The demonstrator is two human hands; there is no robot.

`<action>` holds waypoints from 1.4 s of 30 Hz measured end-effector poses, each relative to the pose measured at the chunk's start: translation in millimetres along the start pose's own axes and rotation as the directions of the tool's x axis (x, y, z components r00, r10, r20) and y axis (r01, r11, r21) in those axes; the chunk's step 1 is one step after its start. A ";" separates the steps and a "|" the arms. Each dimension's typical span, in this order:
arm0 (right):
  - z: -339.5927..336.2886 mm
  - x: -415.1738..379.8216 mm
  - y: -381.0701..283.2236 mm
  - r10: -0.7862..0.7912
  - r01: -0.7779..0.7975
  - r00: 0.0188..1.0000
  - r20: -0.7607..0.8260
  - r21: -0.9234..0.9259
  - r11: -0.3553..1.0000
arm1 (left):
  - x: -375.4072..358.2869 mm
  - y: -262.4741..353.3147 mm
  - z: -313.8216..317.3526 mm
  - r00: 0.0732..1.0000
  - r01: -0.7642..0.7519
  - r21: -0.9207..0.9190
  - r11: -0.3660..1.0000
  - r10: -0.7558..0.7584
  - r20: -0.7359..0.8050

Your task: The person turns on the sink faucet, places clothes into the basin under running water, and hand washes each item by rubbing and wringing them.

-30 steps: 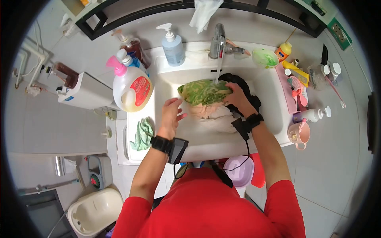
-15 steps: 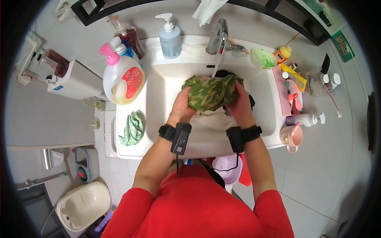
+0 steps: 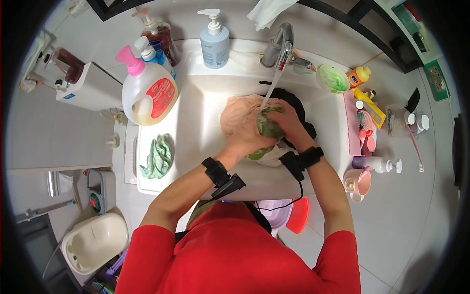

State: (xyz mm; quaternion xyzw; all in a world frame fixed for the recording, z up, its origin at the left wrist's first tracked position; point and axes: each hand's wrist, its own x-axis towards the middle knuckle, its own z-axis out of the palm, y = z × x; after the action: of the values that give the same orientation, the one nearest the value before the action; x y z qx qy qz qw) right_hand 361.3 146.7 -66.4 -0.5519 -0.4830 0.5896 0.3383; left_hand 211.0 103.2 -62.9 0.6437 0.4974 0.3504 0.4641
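L hand (image 3: 249, 138) & R hand (image 3: 289, 122) both gripping green camo cloth (image 3: 269, 126) in sink (image 3: 196, 110), under running tap (image 3: 283, 41). Peach cloth (image 3: 236, 113) & black cloth (image 3: 293, 100) crowd it. Jug (image 3: 152, 95), mint rag (image 3: 157, 158) on L rim.

Green camouflage-patterned cloth (image 3: 270, 126), held broad half a second ago, is now bunched small between left hand (image 3: 248, 137) and right hand (image 3: 290, 123). Crumpled peach-coloured cloth (image 3: 237, 113), largely covered then, now lies exposed beyond the left hand.
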 end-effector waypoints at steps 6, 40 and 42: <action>-10.3 0.3 10.9 0.013 -0.012 0.999 0.036 -0.025 1.000 | 6.0 -16.9 -6.7 0.943 0.332 -0.581 0.743 -0.239 0.233; 48.3 -29.9 24.8 0.023 0.110 0.992 -0.123 0.942 0.316 | -1.7 8.2 9.7 0.840 -0.055 -0.398 0.916 -0.173 -0.515; 47.7 -31.7 24.3 0.009 0.073 0.997 -0.080 0.943 0.325 | -4.7 15.8 8.2 0.800 -0.279 -0.019 0.960 0.221 -0.558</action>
State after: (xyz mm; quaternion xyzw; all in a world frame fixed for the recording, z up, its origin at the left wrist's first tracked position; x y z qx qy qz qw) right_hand 323.1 100.5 -82.7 -0.2635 -0.0493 0.7340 0.6240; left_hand 222.3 95.4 -50.6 0.5512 0.5023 0.6033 0.2826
